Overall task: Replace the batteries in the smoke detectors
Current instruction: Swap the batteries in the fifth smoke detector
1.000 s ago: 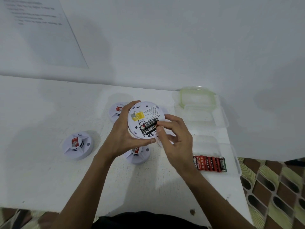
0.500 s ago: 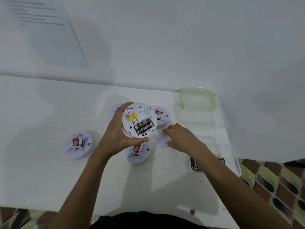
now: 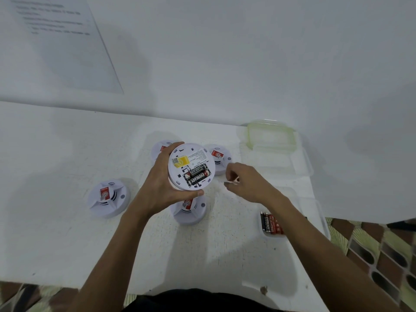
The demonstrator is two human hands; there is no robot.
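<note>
While left hand (image 3: 157, 190) grips the detector (image 3: 191, 167), right hand (image 3: 247, 183) fingers (image 3: 233, 174) pinch a small piece (image 3: 229, 182), blurred

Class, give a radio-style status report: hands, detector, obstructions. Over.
Left hand grips upturned detector, two batteries seated, compartment uncovered. Right hand beside it, fingers curled, contents unclear. Nothing between them.

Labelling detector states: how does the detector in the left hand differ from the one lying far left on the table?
The held detector is up off the table in the left hand; the far-left detector lies on it, untouched. The held detector shows its back, with a yellow label and two batteries in the open bay; the far-left detector shows its front, with a red sticker and vents. Both are round and white.
</note>
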